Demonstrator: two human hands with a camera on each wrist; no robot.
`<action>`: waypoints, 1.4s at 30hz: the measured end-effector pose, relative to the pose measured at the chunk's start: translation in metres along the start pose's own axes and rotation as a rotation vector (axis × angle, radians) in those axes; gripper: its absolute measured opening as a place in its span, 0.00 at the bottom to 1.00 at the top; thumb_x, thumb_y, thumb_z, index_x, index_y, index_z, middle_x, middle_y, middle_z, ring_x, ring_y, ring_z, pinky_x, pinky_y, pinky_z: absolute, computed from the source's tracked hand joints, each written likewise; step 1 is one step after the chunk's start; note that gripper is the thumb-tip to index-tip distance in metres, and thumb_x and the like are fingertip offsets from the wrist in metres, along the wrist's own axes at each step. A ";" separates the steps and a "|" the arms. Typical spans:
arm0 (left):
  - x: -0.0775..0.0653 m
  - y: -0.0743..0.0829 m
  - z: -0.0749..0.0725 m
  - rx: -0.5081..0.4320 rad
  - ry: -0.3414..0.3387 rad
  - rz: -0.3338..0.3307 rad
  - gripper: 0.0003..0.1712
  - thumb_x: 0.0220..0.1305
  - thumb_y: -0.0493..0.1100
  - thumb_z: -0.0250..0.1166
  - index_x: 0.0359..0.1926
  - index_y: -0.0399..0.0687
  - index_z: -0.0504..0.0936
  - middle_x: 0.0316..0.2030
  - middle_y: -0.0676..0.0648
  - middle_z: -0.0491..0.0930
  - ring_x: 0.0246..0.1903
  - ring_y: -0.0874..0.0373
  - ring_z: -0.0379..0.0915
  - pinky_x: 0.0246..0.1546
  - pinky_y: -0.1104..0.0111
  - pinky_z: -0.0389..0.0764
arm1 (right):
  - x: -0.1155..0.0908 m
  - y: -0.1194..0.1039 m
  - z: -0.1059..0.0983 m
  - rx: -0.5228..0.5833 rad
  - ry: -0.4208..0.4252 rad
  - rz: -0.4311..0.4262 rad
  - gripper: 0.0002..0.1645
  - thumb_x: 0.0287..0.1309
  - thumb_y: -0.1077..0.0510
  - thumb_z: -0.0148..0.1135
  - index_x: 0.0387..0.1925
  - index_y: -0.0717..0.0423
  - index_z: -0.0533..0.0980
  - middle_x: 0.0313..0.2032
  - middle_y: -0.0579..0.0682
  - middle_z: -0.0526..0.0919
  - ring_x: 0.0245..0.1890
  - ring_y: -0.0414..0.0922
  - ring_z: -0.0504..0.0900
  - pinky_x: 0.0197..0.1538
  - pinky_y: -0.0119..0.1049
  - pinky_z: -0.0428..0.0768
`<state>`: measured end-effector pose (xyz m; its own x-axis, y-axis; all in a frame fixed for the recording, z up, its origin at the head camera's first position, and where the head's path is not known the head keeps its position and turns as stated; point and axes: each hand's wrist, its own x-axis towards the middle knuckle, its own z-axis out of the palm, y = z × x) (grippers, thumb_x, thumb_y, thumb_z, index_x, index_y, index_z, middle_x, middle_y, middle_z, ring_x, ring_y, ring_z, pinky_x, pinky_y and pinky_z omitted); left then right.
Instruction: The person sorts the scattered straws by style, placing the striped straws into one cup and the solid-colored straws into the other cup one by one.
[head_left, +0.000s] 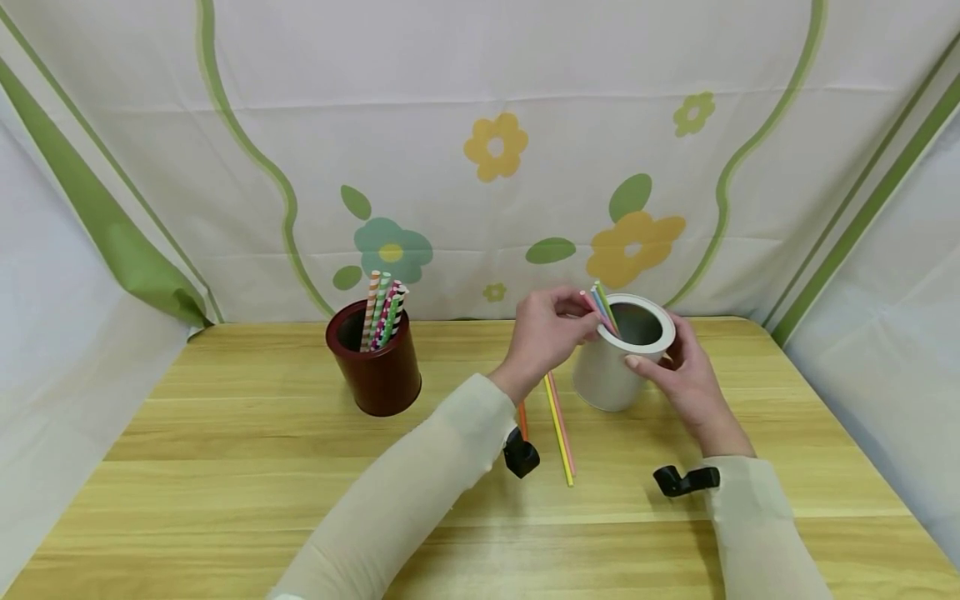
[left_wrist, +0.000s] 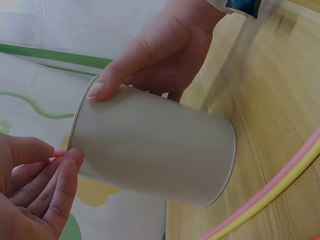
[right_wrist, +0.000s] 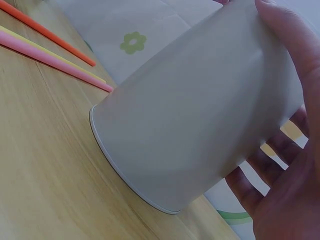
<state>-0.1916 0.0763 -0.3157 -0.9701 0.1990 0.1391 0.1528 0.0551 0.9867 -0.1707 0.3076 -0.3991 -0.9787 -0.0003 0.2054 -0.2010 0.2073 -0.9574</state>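
Observation:
My right hand [head_left: 693, 383] grips the white can [head_left: 607, 379] from its right side, thumb on the near wall and fingers round the far side. At the can's left rim, my left hand [head_left: 547, 333] pinches a pink straw [left_wrist: 59, 153]; the straw's lower part is hidden inside. A green straw [head_left: 606, 304] and a blue one lean against the same rim beside those fingers. On the table below my left wrist lie a yellow straw [head_left: 558, 433], a pink straw beside it and an orange straw [head_left: 522, 421], partly covered by the arm.
A dark red can [head_left: 382, 383] stands at the left, holding several patterned straws [head_left: 384, 312]. Behind the wooden table [head_left: 225, 467] hangs a flowered cloth [head_left: 450, 83]. Black wrist mounts [head_left: 521, 454] stick out from both sleeves.

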 end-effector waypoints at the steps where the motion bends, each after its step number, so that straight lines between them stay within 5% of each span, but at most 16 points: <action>1: 0.000 0.000 0.000 -0.005 -0.001 -0.002 0.02 0.68 0.31 0.74 0.40 0.37 0.89 0.39 0.41 0.92 0.35 0.52 0.91 0.35 0.70 0.91 | 0.000 0.000 0.000 0.000 0.000 0.002 0.46 0.67 0.67 0.72 0.79 0.45 0.62 0.65 0.34 0.72 0.63 0.34 0.72 0.58 0.21 0.74; 32: -0.004 -0.004 -0.004 -0.090 -0.002 -0.057 0.06 0.67 0.34 0.75 0.44 0.39 0.90 0.38 0.44 0.92 0.34 0.51 0.92 0.39 0.65 0.93 | 0.001 0.001 0.000 -0.020 0.001 -0.020 0.46 0.67 0.67 0.72 0.79 0.45 0.62 0.65 0.33 0.72 0.63 0.33 0.72 0.58 0.20 0.74; 42: -0.008 -0.007 -0.021 -0.096 0.005 -0.081 0.09 0.69 0.37 0.74 0.47 0.38 0.89 0.39 0.41 0.91 0.39 0.44 0.93 0.44 0.61 0.93 | 0.000 0.002 -0.001 -0.031 -0.005 -0.016 0.45 0.67 0.66 0.72 0.79 0.45 0.62 0.65 0.33 0.72 0.63 0.32 0.72 0.58 0.20 0.74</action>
<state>-0.1890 0.0539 -0.3216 -0.9794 0.1932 0.0586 0.0551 -0.0232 0.9982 -0.1707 0.3090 -0.4009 -0.9756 -0.0092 0.2195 -0.2154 0.2375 -0.9472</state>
